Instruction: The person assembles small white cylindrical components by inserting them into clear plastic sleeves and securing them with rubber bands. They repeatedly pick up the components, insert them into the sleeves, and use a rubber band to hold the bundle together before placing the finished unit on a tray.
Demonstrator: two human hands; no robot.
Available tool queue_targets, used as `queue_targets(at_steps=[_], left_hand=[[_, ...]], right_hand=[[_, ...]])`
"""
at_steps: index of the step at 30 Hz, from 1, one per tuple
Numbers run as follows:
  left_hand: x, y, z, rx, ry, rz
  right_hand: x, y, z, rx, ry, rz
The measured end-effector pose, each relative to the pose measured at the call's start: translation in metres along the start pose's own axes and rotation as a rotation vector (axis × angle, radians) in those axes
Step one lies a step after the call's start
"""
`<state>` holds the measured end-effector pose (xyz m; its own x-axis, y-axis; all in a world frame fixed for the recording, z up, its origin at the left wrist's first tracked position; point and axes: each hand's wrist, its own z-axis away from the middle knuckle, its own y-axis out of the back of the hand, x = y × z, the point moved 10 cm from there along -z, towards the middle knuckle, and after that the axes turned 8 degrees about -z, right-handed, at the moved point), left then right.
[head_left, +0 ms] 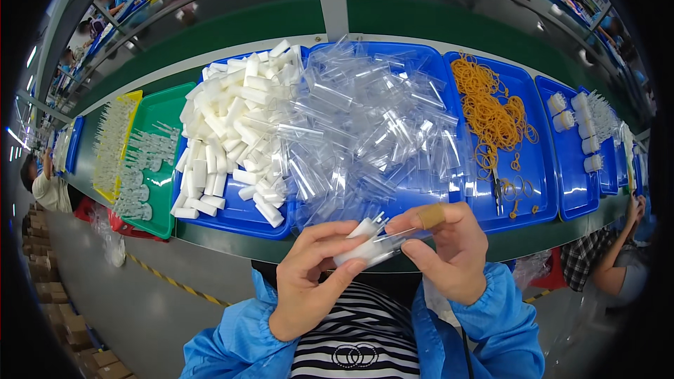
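Close to my body, in front of the trays, my left hand (307, 282) has its fingers closed round white roll-shaped pieces (362, 229). Clear plastic lies over or around part of them; I cannot tell which. My right hand (455, 251), with a tan bandage (431, 215) on one finger, pinches a clear plastic sleeve (394, 243) between thumb and fingers. That sleeve touches the white pieces at the left hand. Just beyond my hands, a blue tray is heaped with clear sleeves (372, 116). Left of it lies a pile of white rolls (242, 116).
Orange rubber bands (491, 105) and dark-handled scissors (497, 186) lie in a blue tray (540, 168) at the right. Farther right, another blue tray (577, 193) holds white bundles. Green (165, 200) and yellow (105, 186) trays with small pale parts stand left. People sit at both sides.
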<state>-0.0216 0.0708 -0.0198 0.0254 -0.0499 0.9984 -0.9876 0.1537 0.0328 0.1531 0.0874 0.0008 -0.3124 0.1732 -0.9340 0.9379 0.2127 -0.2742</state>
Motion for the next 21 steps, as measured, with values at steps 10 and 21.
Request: queue_targets(at_steps=[10, 21], left_hand=[[0.019, 0.001, -0.003, 0.027, -0.119, -0.188], [0.018, -0.006, -0.002, 0.005, -0.086, -0.264]], right_hand=[[-0.034, -0.025, 0.012, -0.149, 0.234, 0.411], [-0.008, -0.014, 0.003, -0.111, -0.063, 0.288]])
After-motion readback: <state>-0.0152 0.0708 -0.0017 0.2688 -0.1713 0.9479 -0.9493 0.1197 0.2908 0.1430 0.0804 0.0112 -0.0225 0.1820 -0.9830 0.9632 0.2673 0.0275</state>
